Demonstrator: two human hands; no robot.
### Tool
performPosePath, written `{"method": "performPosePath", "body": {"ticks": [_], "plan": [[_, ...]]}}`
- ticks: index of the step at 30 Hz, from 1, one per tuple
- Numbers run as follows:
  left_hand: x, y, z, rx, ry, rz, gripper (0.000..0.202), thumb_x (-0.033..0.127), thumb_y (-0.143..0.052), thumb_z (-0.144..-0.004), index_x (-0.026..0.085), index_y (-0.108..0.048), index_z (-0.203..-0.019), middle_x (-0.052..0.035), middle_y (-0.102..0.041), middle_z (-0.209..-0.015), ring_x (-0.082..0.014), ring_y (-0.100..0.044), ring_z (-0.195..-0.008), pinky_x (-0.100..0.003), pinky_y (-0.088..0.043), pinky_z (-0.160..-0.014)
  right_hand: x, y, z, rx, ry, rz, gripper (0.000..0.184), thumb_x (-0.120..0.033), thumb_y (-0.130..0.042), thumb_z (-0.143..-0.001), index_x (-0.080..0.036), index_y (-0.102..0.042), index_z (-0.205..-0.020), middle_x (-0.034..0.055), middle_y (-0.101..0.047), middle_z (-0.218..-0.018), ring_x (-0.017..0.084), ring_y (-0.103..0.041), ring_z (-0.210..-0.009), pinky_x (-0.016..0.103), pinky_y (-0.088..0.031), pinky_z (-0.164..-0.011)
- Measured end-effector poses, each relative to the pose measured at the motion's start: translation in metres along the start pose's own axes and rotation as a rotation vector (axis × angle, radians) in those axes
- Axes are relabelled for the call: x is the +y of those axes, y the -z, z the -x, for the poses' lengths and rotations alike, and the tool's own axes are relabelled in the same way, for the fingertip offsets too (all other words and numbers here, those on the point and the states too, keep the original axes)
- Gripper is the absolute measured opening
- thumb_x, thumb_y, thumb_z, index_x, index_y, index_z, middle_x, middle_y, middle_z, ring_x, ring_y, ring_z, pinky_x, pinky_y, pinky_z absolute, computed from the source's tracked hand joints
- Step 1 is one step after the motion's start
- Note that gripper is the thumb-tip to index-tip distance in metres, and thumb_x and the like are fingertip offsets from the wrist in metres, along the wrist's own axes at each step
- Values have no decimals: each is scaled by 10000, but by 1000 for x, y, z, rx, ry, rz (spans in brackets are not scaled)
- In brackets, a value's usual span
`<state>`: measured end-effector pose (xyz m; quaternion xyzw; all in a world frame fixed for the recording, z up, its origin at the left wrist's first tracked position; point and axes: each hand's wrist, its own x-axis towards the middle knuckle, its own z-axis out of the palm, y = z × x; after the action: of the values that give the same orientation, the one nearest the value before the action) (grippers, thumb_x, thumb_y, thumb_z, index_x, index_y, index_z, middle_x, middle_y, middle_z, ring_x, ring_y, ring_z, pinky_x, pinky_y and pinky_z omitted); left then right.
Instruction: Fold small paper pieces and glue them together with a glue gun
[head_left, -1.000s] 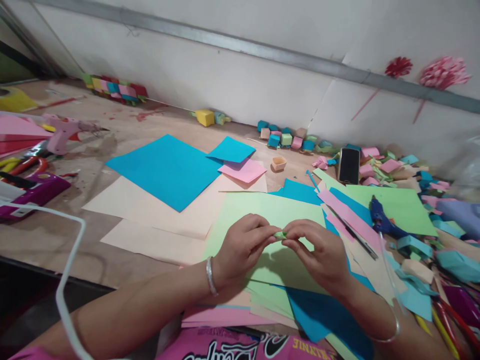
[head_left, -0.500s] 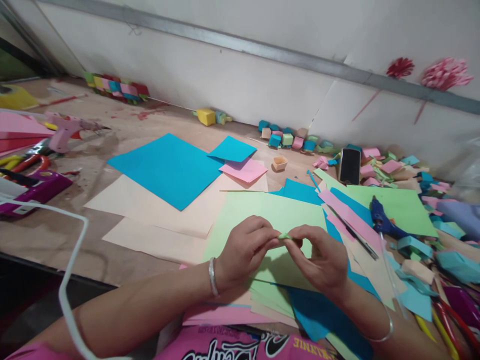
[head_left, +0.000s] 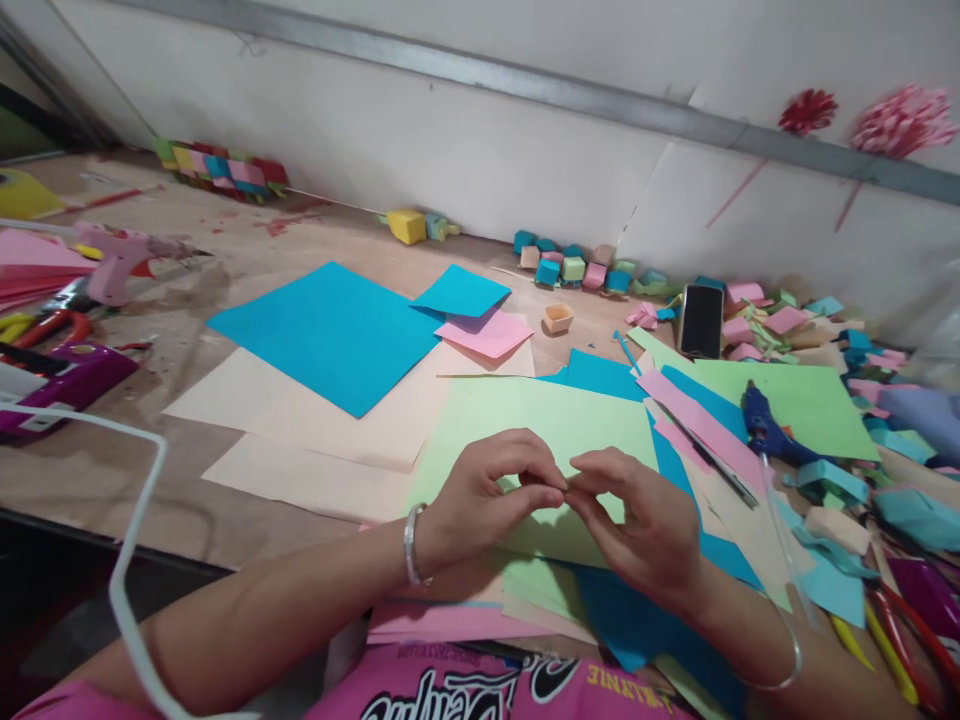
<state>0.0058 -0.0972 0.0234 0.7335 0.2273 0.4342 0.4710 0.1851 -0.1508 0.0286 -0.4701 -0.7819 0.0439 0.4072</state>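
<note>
In the lower middle of the frame the left hand point(head_left: 480, 500) and the right hand point(head_left: 645, 525) meet fingertip to fingertip above a light green sheet point(head_left: 547, 425). The fingers of both hands are narrow and pinched together at one point, where the thumbs and forefingers touch. They seem to press something very small between them, but in this view the piece itself is hidden by the fingertips, so I cannot tell its colour or its shape. Each wrist wears a thin metal bangle.

Judging from the papers around, the pinched piece is probably a scrap of thin craft paper. Such a piece is very light, soft and easy to crease. It is not slippery, but it tears if one pulls hard, and it crushes under a strong squeeze. I think the good place to hold it is at its edges or along a fold, with the finger pads only and with light pressure.

Just right of the hands lies a blue glue gun point(head_left: 761, 425) on the mixed sheets. In the upper left part of the paper pile there is a large blue sheet point(head_left: 330, 335), and near it a small pink square point(head_left: 487, 333). A phone point(head_left: 701, 320) stands in the upper right, among many small folded paper boxes. A pink glue gun point(head_left: 120, 255) lies at the far left.
</note>
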Motion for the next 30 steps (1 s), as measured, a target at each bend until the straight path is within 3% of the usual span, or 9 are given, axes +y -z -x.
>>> {"method": "performPosePath", "body": {"ticks": [3, 10, 14, 17, 19, 22, 24, 26, 30], "plan": [[1, 3, -1, 3, 66, 53, 129, 226, -680, -837, 153, -676, -731, -32, -648, -718, -129, -599, -700, -256, -497, -656, -2, 1, -2, -20, 4, -14, 110, -163, -617, -867, -227, -562, -937, -15, -666, -718, 119, -619, -617, 226, -484, -566], [3, 5, -4, 59, 230, 86, 121, 202, -672, -814, 142, -682, -710, -24, -630, -723, -109, -572, -666, -219, -463, -607, -3, 4, -5, -115, -190, -172, 36, -205, -604, -884, -209, -636, -868, -1, -682, -744, 114, -614, -641, 226, -473, -595], [4, 2, -5, 26, 307, 148, 110, 219, -680, -795, 136, -676, -723, -15, -613, -717, -102, -563, -663, -213, -463, -615, -6, 4, -2, -69, -208, -113, 94, -167, -594, -862, -193, -607, -773, -13, -619, -643, 99, -527, -546, 226, -400, -510], [3, 1, -4, 18, 313, 91, 183, 203, -747, -715, 147, -687, -878, -11, -635, -793, -114, -578, -725, -225, -483, -675, -5, 5, -2, -21, -186, -88, 124, -154, -582, -860, -191, -583, -741, -20, -590, -618, 86, -478, -507, 222, -366, -479], [1, 2, -3, 27, 298, 17, 294, 165, -759, -687, 159, -675, -968, -6, -653, -824, -117, -590, -752, -232, -491, -707, -2, 5, -4, -7, -185, -100, 117, -150, -581, -866, -192, -584, -756, -21, -602, -631, 82, -494, -513, 215, -381, -489], [-2, 1, 0, 65, 246, -119, 275, 116, -716, -727, 169, -656, -990, 13, -661, -774, -108, -606, -708, -226, -487, -679, 5, 4, -6, -58, -163, -110, 84, -153, -584, -879, -194, -599, -807, -8, -636, -685, 97, -562, -591, 218, -436, -551], [-3, 1, 2, 73, 174, -219, 315, 96, -708, -745, 174, -630, -1040, 29, -661, -736, -106, -614, -674, -227, -482, -667, 8, 2, -8, -104, -99, -71, 49, -159, -588, -878, -180, -616, -913, 36, -667, -794, 134, -602, -702, 254, -483, -635], [-4, 0, 4, 45, 87, -320, 362, 96, -696, -775, 180, -591, -1111, 32, -672, -735, -111, -625, -671, -240, -485, -683, 10, 0, -8, -122, 1, 7, 157, -160, -596, -872, -154, -613, -1029, 90, -674, -897, 178, -611, -794, 308, -505, -699], [-4, 5, 4, 58, -142, -566, 368, 207, -676, -845, 206, -545, -1189, -7, -703, -856, -167, -629, -817, -325, -488, -798, 10, 2, -7, -88, 62, 85, 107, -106, -579, -870, -176, -635, -929, 63, -679, -817, 173, -612, -743, 306, -496, -660]]}}
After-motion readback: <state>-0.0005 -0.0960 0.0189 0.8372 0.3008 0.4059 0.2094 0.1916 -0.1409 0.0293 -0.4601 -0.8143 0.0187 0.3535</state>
